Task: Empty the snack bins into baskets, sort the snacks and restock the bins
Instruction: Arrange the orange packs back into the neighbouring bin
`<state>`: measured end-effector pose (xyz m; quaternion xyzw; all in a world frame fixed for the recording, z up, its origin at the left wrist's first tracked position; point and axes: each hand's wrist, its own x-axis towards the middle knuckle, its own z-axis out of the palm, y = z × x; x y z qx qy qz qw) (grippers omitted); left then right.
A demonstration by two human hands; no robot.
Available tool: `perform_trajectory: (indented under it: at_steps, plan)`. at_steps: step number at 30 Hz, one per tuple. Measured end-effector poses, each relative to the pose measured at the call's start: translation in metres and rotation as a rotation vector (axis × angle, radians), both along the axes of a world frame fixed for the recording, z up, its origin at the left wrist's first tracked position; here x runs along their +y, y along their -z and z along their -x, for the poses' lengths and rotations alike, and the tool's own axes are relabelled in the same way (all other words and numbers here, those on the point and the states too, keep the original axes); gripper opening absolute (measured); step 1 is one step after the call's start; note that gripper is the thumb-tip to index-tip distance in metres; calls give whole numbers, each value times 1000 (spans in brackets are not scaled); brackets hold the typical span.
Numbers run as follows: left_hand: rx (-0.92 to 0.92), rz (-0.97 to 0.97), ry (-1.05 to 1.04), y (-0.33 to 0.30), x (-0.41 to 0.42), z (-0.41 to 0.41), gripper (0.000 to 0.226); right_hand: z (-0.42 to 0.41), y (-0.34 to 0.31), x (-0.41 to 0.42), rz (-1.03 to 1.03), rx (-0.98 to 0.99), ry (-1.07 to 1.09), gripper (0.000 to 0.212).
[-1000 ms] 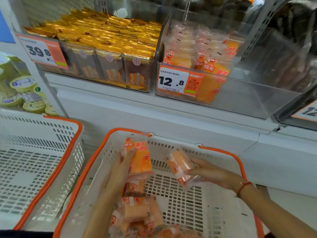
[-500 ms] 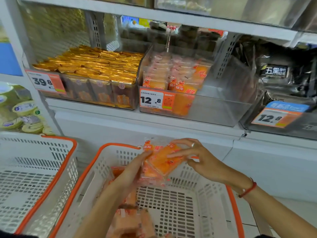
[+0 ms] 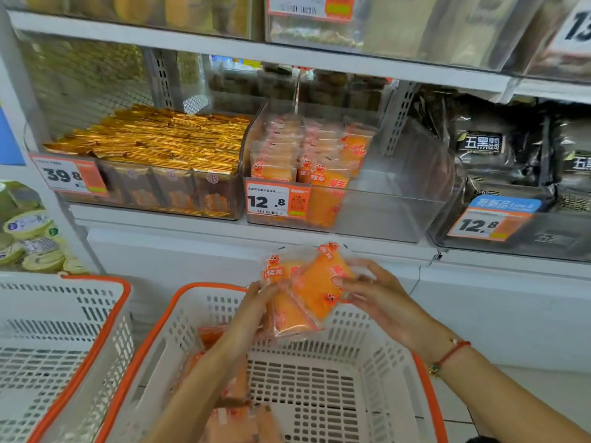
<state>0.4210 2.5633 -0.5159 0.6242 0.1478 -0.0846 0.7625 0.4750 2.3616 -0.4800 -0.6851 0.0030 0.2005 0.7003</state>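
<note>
Above the orange-rimmed basket (image 3: 179, 310), my left hand (image 3: 252, 306) and right hand (image 3: 372, 294) both grip a small stack of orange snack packets (image 3: 303, 292). More packets (image 3: 224, 372) lie inside that basket, below my left forearm.

The left basket (image 3: 64, 346) is cut off by the picture's edge. Small print on the price tag (image 3: 276, 201) is unreadable. The left arm hides some packets (image 3: 224, 391) in the middle basket (image 3: 367, 362).

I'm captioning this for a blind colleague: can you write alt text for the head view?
Both hands, left hand and right hand, hold a stack of orange snack packets above a white basket, below a half-filled clear bin of the same packets.
</note>
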Motion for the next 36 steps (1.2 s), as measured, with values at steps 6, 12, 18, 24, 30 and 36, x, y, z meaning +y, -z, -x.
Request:
perform_trajectory:
  at_steps: [6, 12, 18, 24, 30, 36]
  plan:
    - [-36, -146, -35, -18, 2, -31, 64, -1, -40, 5, 282, -406, -236, 51]
    - [-122, -39, 9, -43, -14, -22, 101, 3, -58, 19, 166, -546, -37, 64]
    - [-456, -14, 18, -74, -27, -16, 72, 1, -86, 18, 149, -422, -109, 72]
    - [-702, -184, 181, -132, -43, -49, 81, -13, -133, -15, 84, -462, -250, 68]
    - [-799, -760, 360, -164, -41, -108, 82, -36, -157, -35, 82, -727, -75, 72]
    - [-774, -1315, 279, -145, -16, -154, 72, -63, -168, -41, 256, -1076, 185, 79]
